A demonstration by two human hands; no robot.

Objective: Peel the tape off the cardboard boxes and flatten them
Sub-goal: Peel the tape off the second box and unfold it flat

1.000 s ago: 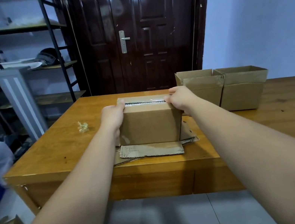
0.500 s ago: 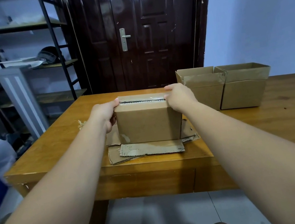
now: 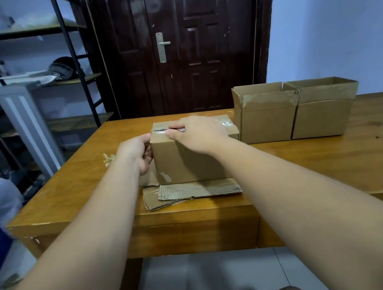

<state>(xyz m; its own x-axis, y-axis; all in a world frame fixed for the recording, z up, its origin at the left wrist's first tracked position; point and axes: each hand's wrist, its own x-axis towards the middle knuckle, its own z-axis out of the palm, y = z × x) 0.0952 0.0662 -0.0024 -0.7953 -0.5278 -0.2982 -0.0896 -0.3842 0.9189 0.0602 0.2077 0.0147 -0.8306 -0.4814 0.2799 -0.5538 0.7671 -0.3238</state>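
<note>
The right hand (image 3: 198,133) has slid left along the closed brown cardboard box (image 3: 188,163) to its clear tape seam (image 3: 160,130); whether it pinches tape I cannot tell. The left hand (image 3: 139,154) clasps the box's left side, by the near edge of the wooden desk (image 3: 65,192). Peeling seems about to begin.

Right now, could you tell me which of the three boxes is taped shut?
The left box, under the right hand; the middle box and rightmost box stand open.
</note>
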